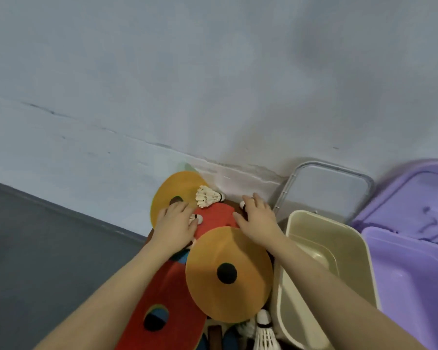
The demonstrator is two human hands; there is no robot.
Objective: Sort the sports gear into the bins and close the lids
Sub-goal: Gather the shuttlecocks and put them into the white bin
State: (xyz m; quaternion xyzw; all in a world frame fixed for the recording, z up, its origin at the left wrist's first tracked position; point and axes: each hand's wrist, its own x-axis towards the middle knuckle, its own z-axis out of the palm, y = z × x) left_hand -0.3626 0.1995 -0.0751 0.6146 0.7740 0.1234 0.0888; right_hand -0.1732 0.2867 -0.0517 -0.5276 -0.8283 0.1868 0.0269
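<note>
Both hands down on the cone pile beside the cream bin (pixel 324 251): left hand (pixel 176 227) pinching a shuttlecock (pixel 196 219), right hand (pixel 257 218) curled over another (pixel 242 204). Best lift by the cork, spare the feathers, drop both into the bin.

left hand (pixel 175 224), right hand (pixel 258 218), cones (pixel 228 274), shuttlecocks (pixel 208 197)

Orange and red discs (pixel 229 274) lie heaped with white shuttlecocks (pixel 209 196) beside an open cream bin (pixel 324 269) and an open purple bin (pixel 412 281), lids off.
</note>
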